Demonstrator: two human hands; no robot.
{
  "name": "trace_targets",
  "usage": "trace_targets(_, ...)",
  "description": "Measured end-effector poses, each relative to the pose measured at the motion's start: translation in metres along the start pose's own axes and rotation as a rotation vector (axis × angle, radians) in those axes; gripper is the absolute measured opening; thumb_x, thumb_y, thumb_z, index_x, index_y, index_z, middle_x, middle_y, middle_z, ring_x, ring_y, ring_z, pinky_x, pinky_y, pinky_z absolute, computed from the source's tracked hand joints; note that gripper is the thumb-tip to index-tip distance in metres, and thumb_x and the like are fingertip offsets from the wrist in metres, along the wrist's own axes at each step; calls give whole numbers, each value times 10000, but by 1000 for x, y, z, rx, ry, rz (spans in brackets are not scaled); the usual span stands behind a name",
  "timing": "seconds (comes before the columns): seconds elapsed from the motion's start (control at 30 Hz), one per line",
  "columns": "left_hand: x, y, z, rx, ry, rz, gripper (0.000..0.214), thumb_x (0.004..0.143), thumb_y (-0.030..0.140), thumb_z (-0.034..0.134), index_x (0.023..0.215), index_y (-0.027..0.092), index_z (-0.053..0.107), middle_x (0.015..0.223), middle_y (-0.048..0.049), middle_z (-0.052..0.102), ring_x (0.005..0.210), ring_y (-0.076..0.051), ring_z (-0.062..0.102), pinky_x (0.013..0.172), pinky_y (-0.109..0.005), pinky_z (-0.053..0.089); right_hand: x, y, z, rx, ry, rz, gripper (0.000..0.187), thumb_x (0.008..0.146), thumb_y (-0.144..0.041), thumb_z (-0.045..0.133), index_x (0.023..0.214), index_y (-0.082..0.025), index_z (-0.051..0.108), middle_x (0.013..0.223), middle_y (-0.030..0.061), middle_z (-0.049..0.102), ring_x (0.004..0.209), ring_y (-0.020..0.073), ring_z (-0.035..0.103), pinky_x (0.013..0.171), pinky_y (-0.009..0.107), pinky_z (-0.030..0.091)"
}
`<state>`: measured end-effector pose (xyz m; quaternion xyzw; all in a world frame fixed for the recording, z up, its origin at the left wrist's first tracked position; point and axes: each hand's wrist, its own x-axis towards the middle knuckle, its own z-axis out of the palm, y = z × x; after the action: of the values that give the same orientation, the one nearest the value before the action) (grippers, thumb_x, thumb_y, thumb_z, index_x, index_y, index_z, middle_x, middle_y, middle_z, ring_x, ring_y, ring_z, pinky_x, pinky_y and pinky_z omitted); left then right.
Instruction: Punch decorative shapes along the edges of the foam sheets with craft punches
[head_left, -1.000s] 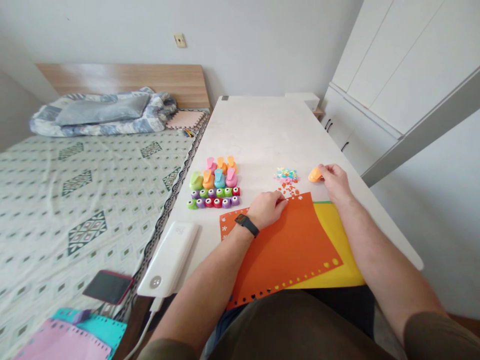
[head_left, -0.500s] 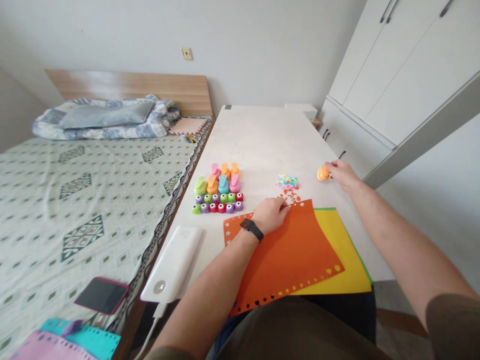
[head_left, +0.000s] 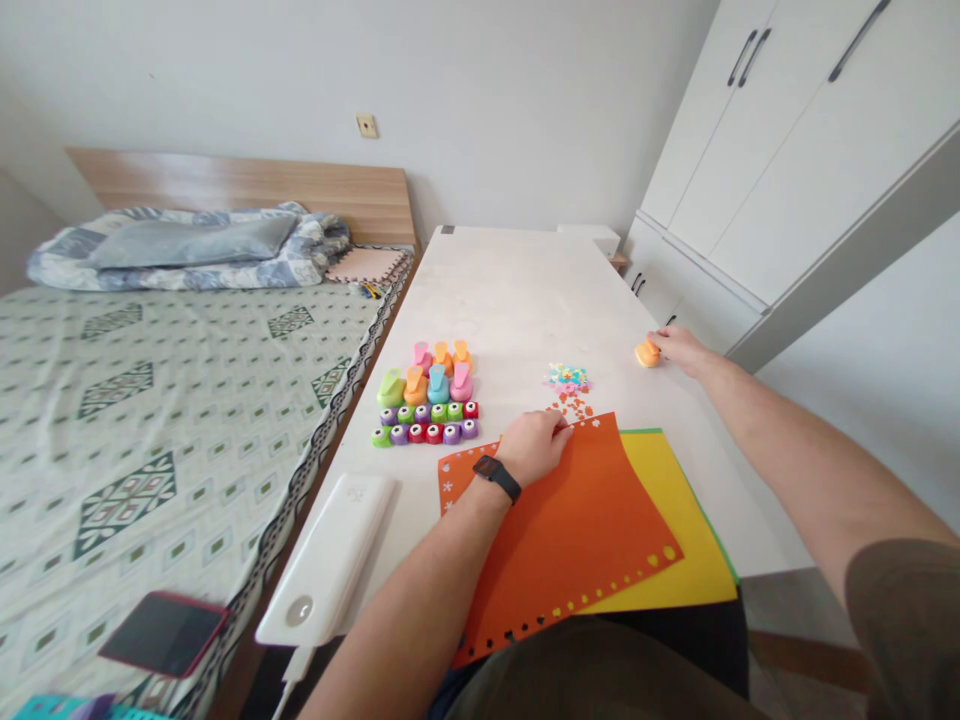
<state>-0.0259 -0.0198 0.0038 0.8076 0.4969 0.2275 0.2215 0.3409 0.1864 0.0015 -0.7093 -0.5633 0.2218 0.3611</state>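
In the head view, an orange sheet [head_left: 570,520] is being pinched at its far edge by the left hand [head_left: 531,445], the thumb and fingers being drawn together there. The sheet is being spread along the near edge of the white tabletop [head_left: 510,290], its near side being carried past that edge, and a yellow sheet [head_left: 675,530] is being partly covered by it.

Toward the right edge of the tabletop, an orange punch [head_left: 647,354] is being gripped by the fingertips of the right hand [head_left: 679,345] — whether it is being lifted or rested on the surface cannot be told. Over the last second the punch is being shifted outward, farther from the paper cutouts [head_left: 568,378] and nearer the right edge, while the left hand's place on the sheet is being kept. By this, it is judged, the punch is being set apart from the sheet, and no hole is being cut at this moment.

The cutouts are being left heaped just beyond the sheet's far edge. Near the left edge, larger punches [head_left: 439,385] are being kept in rows behind small punches [head_left: 427,425] — and the near left corner is being taken up by a white power bank [head_left: 330,550].
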Motion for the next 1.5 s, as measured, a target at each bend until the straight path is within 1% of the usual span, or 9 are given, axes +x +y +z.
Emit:
trace_targets(0.17, -1, 0, 0, 7, -3, 7, 243, 976, 339, 505, 902, 197, 688, 917, -74, 758, 815, -187, 687, 726, -276, 468, -6, 0, -4, -280, 1, 47, 389, 682, -570, 778, 688, -205, 644, 722, 79, 640, 758, 261, 571, 719, 388, 413)
trace_targets(0.3, -1, 0, 0, 2, 2, 13, 246, 978, 334, 498, 879, 197, 678, 902, -71, 756, 802, -186, 688, 715, -278, 465, -7, -3, -10, -574, -29, 25, 296, 706, -491, 749, 760, -211, 671, 754, 72, 662, 719, 241, 580, 662, 363, 399)
trace_targets(0.43, -1, 0, 0, -4, -2, 12, 255, 982, 335, 492, 870, 197, 675, 918, -75, 758, 827, -188, 694, 739, -279, 474, 2, -5, -24, -611, 29, 44, 201, 750, -390, 683, 805, -196, 671, 762, 80, 653, 728, 239, 585, 651, 358, 395)
trace_targets(0.63, 0, 0, 1, 5, -8, 9, 238, 979, 335, 506, 888, 201, 681, 929, -76, 759, 859, -197, 700, 764, -284, 486, 15, 0, -42, -665, 34, 105, 188, 750, -365, 680, 711, -182, 663, 706, 99, 626, 728, 257, 592, 660, 374, 402)
trace_targets(0.9, 1, -4, 4, 18, 7, 33, 240, 982, 333, 499, 896, 202, 681, 919, -70, 757, 855, -197, 697, 749, -282, 480, 19, 12, -32, -650, 26, 102, 190, 741, -368, 718, 684, -199, 651, 749, 129, 646, 776, 293, 614, 681, 407, 433)
trace_targets(1.13, 1, -4, 4, 17, 4, 26, 239, 981, 333, 501, 904, 201, 685, 925, -74, 758, 866, -197, 700, 756, -281, 482, 19, 12, -30, -623, 52, 125, 335, 749, -507, 726, 825, -184, 675, 856, 161, 686, 817, 308, 629, 703, 413, 451)
trace_targets(1.3, 0, -2, 4, 20, -2, 18, 249, 982, 338, 491, 913, 199, 686, 935, -74, 757, 864, -200, 701, 756, -284, 485, 16, -16, -20, -515, 259, 84, 557, 777, -575, 686, 1116, -139, 617, 1050, 184, 683, 921, 301, 632, 794, 404, 474)
trace_targets(1.4, -1, -1, 3, 38, -3, 13, 259, 983, 342, 487, 918, 196, 692, 929, -74, 757, 865, -203, 701, 754, -284, 485, 3, -55, 4, -456, 189, -112, 486, 786, -527, 701, 1102, -170, 609, 1078, 140, 687, 933, 266, 628, 835, 380, 475)
trace_targets(1.5, -1, -1, 3, 47, -4, 6, 264, 981, 350, 487, 924, 196, 694, 924, -73, 758, 860, -205, 700, 744, -283, 483, -23, -108, 41, -383, 59, -291, 418, 794, -497, 714, 1060, -191, 617, 1075, 111, 698, 914, 240, 632, 835, 354, 473)
